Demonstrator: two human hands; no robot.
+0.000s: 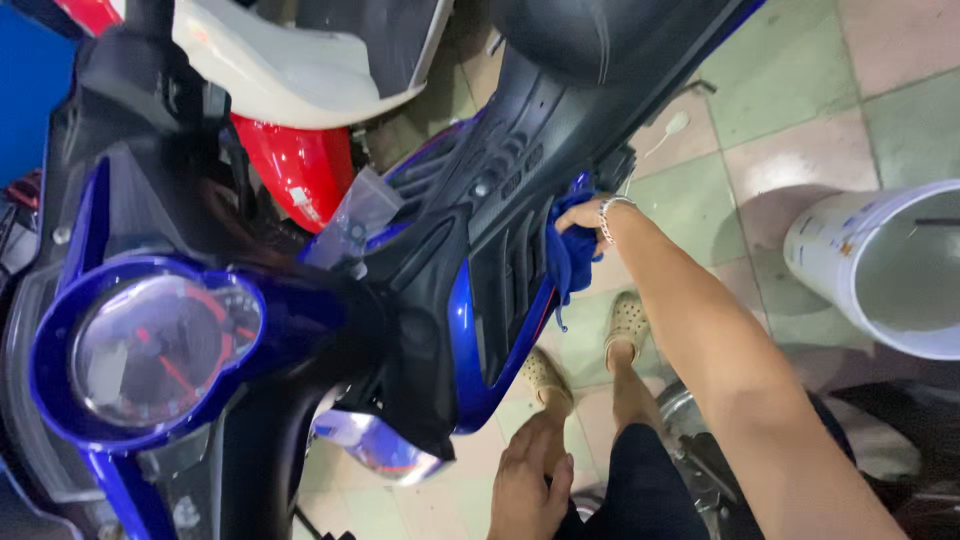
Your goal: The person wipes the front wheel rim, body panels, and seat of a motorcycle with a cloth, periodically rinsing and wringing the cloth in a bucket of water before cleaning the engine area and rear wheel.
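right hand point(585, 215) fingers bunched tight round blue cloth point(570, 262), pressed on scooter's black footwell panel point(505, 215). cloth soft, light, limp; grip by gathered wad. left hand point(525, 485) loosely open on knee, holds nothing.

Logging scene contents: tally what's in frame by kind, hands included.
Scooters: 2, blue scooter, red scooter
Cloths: 1, blue cloth in right hand
Buckets: 1, white bucket
Hands: 2, incl. left hand
Total: 6
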